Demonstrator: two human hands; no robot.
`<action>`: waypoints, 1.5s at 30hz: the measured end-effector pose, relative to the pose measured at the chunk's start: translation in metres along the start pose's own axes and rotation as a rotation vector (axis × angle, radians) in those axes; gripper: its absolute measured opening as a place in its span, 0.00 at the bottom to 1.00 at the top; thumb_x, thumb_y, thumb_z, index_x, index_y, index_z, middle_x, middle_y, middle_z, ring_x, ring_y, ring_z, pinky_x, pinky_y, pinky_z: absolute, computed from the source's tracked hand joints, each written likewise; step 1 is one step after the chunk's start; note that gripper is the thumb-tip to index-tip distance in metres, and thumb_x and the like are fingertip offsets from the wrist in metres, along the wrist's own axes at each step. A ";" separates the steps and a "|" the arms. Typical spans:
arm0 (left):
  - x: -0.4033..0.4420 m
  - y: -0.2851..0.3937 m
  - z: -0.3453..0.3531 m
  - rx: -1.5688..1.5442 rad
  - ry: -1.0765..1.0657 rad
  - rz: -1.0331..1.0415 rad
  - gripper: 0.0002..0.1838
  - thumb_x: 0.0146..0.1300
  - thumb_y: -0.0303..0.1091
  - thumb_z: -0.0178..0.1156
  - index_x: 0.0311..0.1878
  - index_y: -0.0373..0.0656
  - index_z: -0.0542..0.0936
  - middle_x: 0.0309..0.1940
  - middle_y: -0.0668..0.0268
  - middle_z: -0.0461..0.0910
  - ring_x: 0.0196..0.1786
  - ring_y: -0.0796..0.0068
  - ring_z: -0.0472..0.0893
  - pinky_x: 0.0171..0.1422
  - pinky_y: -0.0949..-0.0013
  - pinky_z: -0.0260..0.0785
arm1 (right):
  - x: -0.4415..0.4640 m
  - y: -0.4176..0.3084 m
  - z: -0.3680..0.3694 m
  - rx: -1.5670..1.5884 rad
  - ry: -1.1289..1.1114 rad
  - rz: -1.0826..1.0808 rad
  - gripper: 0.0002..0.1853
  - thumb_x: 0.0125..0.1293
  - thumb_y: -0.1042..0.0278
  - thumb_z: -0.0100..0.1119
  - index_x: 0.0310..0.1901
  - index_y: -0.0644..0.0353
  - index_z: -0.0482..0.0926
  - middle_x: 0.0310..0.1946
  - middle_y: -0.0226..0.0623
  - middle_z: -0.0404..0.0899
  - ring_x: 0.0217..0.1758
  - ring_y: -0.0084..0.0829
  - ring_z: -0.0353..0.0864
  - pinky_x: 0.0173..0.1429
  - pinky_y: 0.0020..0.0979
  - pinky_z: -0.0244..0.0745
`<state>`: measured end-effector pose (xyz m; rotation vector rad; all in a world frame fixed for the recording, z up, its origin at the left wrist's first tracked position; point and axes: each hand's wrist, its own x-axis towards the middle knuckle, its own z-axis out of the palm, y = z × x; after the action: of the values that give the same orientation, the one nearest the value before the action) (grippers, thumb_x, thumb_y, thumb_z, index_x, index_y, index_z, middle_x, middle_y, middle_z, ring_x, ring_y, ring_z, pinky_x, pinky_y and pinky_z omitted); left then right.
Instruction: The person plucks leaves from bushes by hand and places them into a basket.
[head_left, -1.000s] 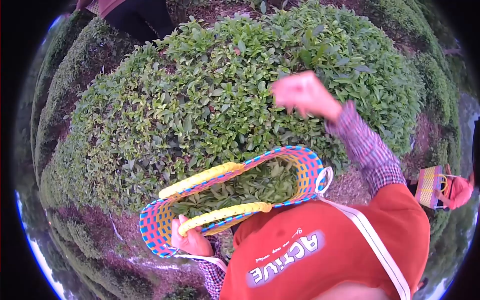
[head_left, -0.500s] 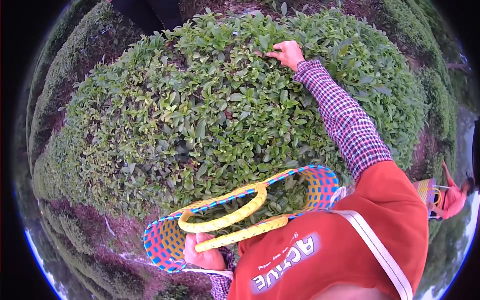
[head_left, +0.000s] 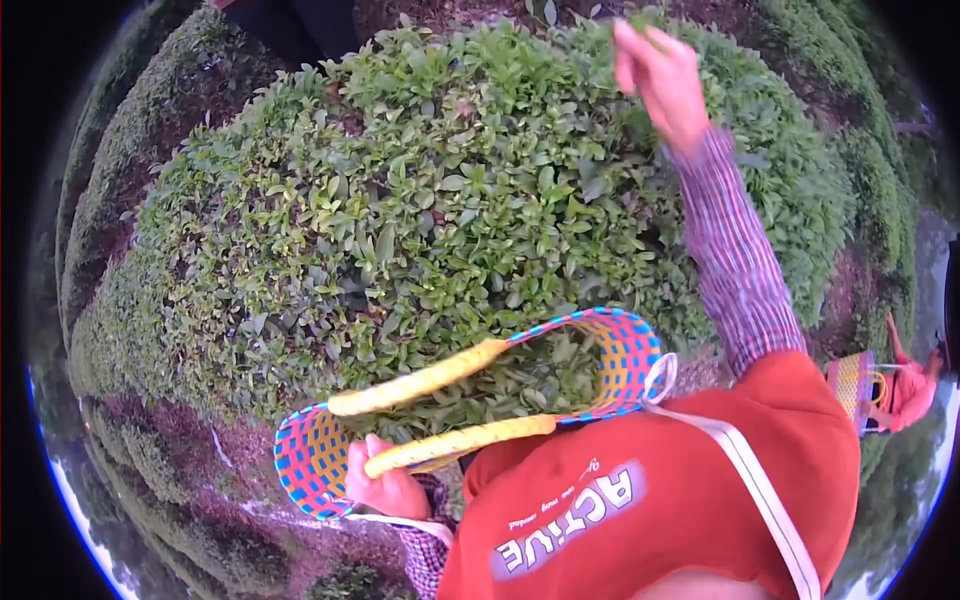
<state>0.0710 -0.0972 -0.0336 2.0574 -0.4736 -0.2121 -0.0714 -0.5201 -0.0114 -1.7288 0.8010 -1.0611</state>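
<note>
Tea bush (head_left: 480,200): domed and dense; its crown is covered with small, pointed, glossy leaves, paler towards the left. Plenty of foliage is borne, so no finished state is shown.
Person at the right (head_left: 908,390): dressed in pink; a pink-and-yellow basket (head_left: 848,385) is carried.
Person at the far left: only dark trousers (head_left: 300,25) are clearly shown, beyond the bush.
Red top (head_left: 640,490): soft, smooth cloth, printed with white lettering.
Woven basket (head_left: 312,460): long, round-ended, plaited from flat blue, pink and yellow strips; it is held at the front of the body, beside the bush's near edge.
Loose leaves (head_left: 480,395): limp, green and tangled, bedded inside the basket between its two ends. A fair layer appears gathered; some wall is left bare above it, though the depth cannot be told.
Plaid sleeve (head_left: 740,260): fine purple-and-white checks, creased.
Strap (head_left: 768,500): flat, pale webbing, run across the top from the basket's right end.
Handles: thick, yellow, braided; one arches over the far rim (head_left: 420,385), one over the near rim.
Right hand (head_left: 662,80): raised over the bush's far right part, fingers bent; blurred, so whether anything is pinched cannot be told.
Left hand (head_left: 388,490): closed on the basket's near side, by the handle's left end.
</note>
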 end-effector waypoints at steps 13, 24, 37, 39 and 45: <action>-0.004 -0.001 -0.001 -0.043 0.003 0.012 0.18 0.65 0.33 0.47 0.17 0.43 0.61 0.11 0.73 0.59 0.16 0.85 0.59 0.20 0.77 0.50 | 0.012 0.106 0.036 -0.858 -0.505 0.087 0.37 0.44 0.47 0.66 0.53 0.64 0.69 0.37 0.48 0.78 0.36 0.33 0.80 0.43 0.34 0.74; 0.008 -0.015 0.005 -0.140 -0.019 -0.023 0.14 0.63 0.39 0.52 0.31 0.36 0.72 0.21 0.71 0.72 0.24 0.84 0.70 0.28 0.81 0.60 | 0.103 0.183 0.092 -0.767 -0.475 0.135 0.44 0.40 0.43 0.68 0.53 0.71 0.68 0.30 0.49 0.78 0.32 0.33 0.79 0.44 0.31 0.74; 0.009 -0.011 0.004 -0.137 -0.046 -0.029 0.14 0.62 0.40 0.52 0.31 0.37 0.75 0.21 0.70 0.75 0.24 0.84 0.73 0.28 0.79 0.65 | 0.050 0.119 0.072 0.559 0.308 0.157 0.06 0.57 0.72 0.58 0.26 0.63 0.75 0.18 0.30 0.73 0.19 0.17 0.69 0.20 0.18 0.63; 0.008 0.009 0.017 -0.319 -0.016 -0.126 0.11 0.64 0.36 0.49 0.30 0.40 0.71 0.19 0.74 0.67 0.22 0.88 0.66 0.23 0.83 0.56 | 0.056 0.067 0.037 0.474 0.202 -0.018 0.05 0.61 0.72 0.52 0.31 0.64 0.74 0.18 0.29 0.72 0.18 0.17 0.67 0.19 0.18 0.61; 0.010 -0.002 0.008 -0.155 0.072 0.023 0.19 0.64 0.30 0.47 0.15 0.42 0.62 0.10 0.72 0.61 0.15 0.85 0.60 0.19 0.77 0.52 | -0.109 -0.068 0.003 0.247 -0.399 0.231 0.10 0.54 0.69 0.58 0.33 0.67 0.75 0.13 0.31 0.72 0.13 0.20 0.69 0.17 0.23 0.62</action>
<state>0.0778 -0.1067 -0.0388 1.9006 -0.4231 -0.1559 -0.1103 -0.4014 0.0185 -1.5264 0.5715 -0.6039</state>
